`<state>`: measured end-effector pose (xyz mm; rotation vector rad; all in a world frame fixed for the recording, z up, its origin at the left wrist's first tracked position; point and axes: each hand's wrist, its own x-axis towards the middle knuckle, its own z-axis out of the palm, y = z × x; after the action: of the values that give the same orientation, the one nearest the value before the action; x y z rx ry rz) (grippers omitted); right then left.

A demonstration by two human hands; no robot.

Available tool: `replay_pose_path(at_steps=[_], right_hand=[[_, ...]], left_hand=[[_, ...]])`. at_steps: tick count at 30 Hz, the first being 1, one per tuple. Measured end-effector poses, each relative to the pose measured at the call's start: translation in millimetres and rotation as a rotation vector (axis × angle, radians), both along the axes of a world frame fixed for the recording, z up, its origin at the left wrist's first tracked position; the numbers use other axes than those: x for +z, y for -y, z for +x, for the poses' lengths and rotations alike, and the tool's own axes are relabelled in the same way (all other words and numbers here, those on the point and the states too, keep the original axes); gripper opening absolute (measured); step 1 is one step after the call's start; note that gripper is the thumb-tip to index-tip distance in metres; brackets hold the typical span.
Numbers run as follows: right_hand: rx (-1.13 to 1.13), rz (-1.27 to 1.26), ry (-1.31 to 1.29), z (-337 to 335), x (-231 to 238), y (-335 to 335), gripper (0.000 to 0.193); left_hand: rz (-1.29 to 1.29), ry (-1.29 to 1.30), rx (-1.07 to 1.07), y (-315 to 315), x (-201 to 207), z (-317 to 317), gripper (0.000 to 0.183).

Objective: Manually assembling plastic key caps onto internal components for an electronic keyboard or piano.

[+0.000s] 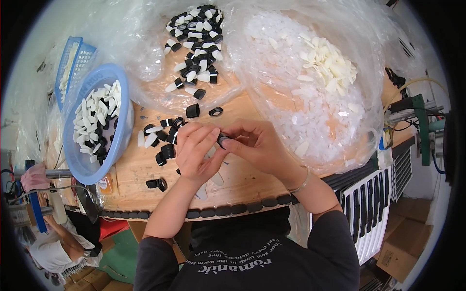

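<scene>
Over the middle of the table, my left hand [195, 151] and my right hand [259, 145] meet with closed fingertips on a small round black plastic cap [223, 140]. Fingers cover much of it. Loose black caps and rings lie beside my left hand, including a black cap [168, 151] and a pair of black pieces [156, 184]. Beyond my fingers sit an upright black cap [193, 110] and a flat black ring [215, 112]. White oval tabs [141, 138] rest among these parts, and pale flat pieces lie partly under my hands.
A blue basin [127, 121] with white tabs and black parts stands left, near a blue basket [79, 43]. A pile of black-and-white assembled pieces [196, 29] lies far back. Clear plastic [272, 63] holds translucent pieces and cream flakes [330, 65]. Black pads line the table edge [208, 212]. Another person [60, 242] is lower left.
</scene>
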<state>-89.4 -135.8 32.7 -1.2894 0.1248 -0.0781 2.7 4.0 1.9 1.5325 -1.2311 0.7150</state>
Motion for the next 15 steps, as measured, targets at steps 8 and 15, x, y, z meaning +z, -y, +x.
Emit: replay_pose_path(at_steps=[8,15], right_hand=[[-0.027,0.092,-0.02,4.0,-7.4,-3.0,0.016],[-0.088,0.136,0.009,9.6,-8.3,-2.1,0.015]], left_hand=[[-0.003,0.023,-0.016,3.1,2.7,-1.2,0.039],[0.009,-0.001,0.019,6.0,-1.9,-1.3,0.039]])
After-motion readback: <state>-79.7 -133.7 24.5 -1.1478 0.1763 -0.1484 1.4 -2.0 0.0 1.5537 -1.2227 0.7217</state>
